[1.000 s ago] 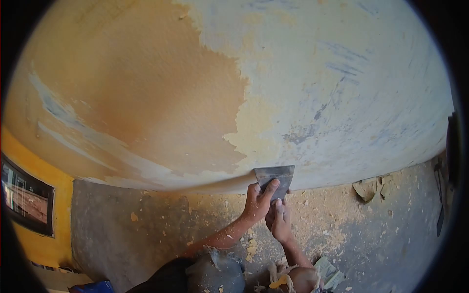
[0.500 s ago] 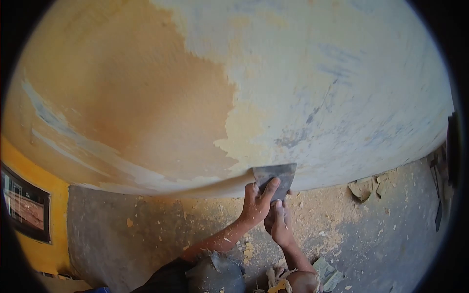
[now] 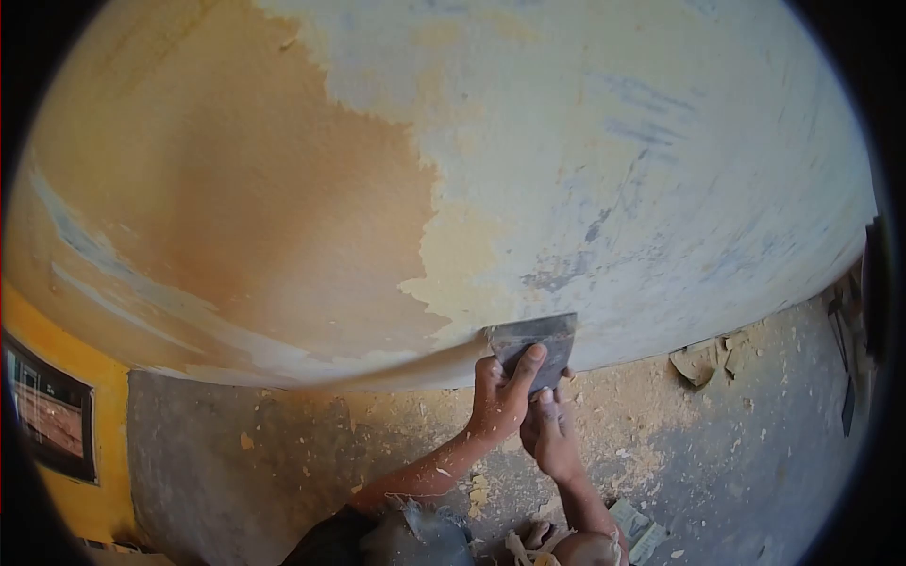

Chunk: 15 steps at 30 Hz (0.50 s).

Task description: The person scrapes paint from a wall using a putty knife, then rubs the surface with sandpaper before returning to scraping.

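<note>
A wide dark scraper (image 3: 536, 332) is gripped in both hands, its broad edge up against the lower part of the wall (image 3: 566, 170). My left hand (image 3: 502, 391) closes around the blade's left side, thumb laid flat over its face. Below it, my right hand (image 3: 553, 429) is closed at the bottom end, thumb pressed on it; the handle is hidden by the fingers. On the wall, orange-brown paint (image 3: 293, 217) covers the left, with a ragged border against the pale, scraped-looking surface on the right.
Paint flakes (image 3: 623, 415) litter the grey floor (image 3: 283, 462) along the wall's foot. Larger peeled pieces (image 3: 696, 366) lie at the right. A dark-framed window (image 3: 52, 406) sits in a yellow wall at far left. Dark objects (image 3: 873, 292) stand at the right edge.
The camera view has shifted slightly, moving the paint border left in the picture. Both hands still hold the scraper low on the wall, its blade a little more to the right in view.
</note>
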### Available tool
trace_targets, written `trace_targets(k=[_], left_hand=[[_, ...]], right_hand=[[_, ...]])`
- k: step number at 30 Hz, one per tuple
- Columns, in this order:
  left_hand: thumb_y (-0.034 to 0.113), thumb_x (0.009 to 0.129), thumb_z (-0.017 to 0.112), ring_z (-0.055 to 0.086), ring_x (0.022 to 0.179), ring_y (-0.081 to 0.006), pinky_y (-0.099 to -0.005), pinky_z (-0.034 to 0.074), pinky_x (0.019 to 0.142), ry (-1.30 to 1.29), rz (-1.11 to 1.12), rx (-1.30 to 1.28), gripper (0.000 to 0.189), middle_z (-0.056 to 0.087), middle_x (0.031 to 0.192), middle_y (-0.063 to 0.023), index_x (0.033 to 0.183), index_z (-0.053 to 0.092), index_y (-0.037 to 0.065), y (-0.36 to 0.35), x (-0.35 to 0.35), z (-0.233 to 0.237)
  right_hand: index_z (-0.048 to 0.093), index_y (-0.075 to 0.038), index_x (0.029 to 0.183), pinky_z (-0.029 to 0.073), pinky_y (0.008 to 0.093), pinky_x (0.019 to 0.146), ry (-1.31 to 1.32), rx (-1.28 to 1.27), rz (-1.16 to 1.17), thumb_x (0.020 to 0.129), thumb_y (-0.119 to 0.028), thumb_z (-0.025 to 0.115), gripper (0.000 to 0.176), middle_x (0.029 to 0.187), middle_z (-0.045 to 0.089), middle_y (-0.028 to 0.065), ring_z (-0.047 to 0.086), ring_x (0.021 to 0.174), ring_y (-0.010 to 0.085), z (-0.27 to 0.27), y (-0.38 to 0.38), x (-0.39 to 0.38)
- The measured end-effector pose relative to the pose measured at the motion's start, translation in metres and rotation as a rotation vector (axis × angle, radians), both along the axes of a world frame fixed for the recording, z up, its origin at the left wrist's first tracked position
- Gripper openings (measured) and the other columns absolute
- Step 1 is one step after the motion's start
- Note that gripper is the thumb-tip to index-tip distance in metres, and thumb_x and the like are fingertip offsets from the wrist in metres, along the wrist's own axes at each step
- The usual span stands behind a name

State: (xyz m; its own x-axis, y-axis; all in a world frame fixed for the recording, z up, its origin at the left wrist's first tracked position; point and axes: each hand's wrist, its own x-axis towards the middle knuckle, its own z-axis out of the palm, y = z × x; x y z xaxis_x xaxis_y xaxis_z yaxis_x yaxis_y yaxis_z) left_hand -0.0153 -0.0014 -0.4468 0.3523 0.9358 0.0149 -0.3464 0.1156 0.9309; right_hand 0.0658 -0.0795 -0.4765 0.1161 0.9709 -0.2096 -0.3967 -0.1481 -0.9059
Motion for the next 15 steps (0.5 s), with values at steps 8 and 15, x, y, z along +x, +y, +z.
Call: trace_targets(k=[8, 15], left_hand=[[0.038, 0.098, 0.058, 0.066, 0.065, -0.0144, -0.0282, 0.056, 0.059, -0.034, -0.027, -0.010, 0.043, 0.070, 0.081, -0.0111, 0.107, 0.065, -0.004, 0.005, 0.000, 0.010], [0.037, 0.100, 0.053, 0.068, 0.070, -0.0183, -0.0295, 0.056, 0.063, -0.109, 0.041, -0.017, 0.045, 0.071, 0.087, -0.0121, 0.109, 0.063, -0.006, 0.001, -0.007, 0.011]], right_hand=[[0.043, -0.010, 0.089, 0.030, 0.0220, 0.044, -0.101, 0.012, 0.026, 0.105, -0.042, 0.036, 0.037, 0.061, 0.038, -0.0071, 0.036, 0.049, 0.0029, 0.027, 0.008, 0.008], [0.047, -0.004, 0.065, 0.039, 0.0309, 0.050, -0.485, 0.061, 0.101, 0.105, -0.039, 0.039, 0.054, 0.052, 0.045, 0.0029, 0.042, 0.047, 0.0135, 0.027, 0.012, 0.021]])
